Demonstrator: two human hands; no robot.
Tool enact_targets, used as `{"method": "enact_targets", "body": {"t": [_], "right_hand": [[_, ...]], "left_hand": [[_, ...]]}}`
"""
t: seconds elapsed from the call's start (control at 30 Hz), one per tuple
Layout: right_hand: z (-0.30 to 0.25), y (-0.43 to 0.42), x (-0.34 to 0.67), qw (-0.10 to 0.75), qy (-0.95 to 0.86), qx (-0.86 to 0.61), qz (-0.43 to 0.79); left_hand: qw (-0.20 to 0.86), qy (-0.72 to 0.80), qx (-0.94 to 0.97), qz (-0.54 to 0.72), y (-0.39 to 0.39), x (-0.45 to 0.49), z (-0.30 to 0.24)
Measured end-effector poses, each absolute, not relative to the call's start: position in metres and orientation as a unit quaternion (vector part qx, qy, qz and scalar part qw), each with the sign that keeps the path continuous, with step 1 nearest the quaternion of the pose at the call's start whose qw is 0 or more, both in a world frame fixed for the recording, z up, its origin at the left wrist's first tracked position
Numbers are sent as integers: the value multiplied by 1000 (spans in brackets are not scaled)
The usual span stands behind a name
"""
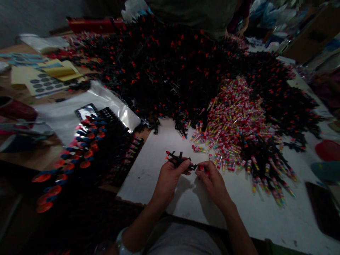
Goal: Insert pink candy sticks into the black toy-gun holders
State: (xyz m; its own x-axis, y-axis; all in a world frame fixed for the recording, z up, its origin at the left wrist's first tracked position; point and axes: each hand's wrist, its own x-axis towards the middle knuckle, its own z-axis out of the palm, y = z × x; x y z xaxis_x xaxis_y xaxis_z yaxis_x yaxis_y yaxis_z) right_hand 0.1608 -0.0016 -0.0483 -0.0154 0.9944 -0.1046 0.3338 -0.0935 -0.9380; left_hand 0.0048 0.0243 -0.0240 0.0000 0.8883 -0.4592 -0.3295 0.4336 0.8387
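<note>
My left hand (pixel 170 177) is closed around a small black plastic toy piece with a red tip (pixel 177 158), held just above the white table (pixel 239 219). My right hand (pixel 212 179) pinches a small red candy tube (pixel 204 170) against the right end of that black piece. Both hands meet near the table's middle front. A heap of red and multicoloured candy tubes (pixel 236 124) lies just beyond my right hand. A very large pile of black plastic pieces with red and blue tips (pixel 172 67) covers the far half of the table.
Rows of assembled pieces with orange and blue discs (pixel 79 152) lie at the left, beside a clear plastic bag (pixel 111 102). Sticker sheets and yellow paper (pixel 47 78) sit far left. Another person stands at the far side (pixel 239 21). A red dish (pixel 329 150) is at the right edge.
</note>
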Motion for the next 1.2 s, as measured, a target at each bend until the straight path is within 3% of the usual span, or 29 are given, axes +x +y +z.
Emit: {"method": "enact_targets", "body": {"t": [0.67,0.9,1.2], "right_hand": [[-50,2,166,353,-607,-595,392],[-60,0,161,325,-726,-560,231],[-64,-7,151,319,-762,-549,123]], "left_hand": [[625,556,308,454,26,11,-25],[615,562,303,463,25,12,-25],[610,558,290,482,21,20,-19]]}}
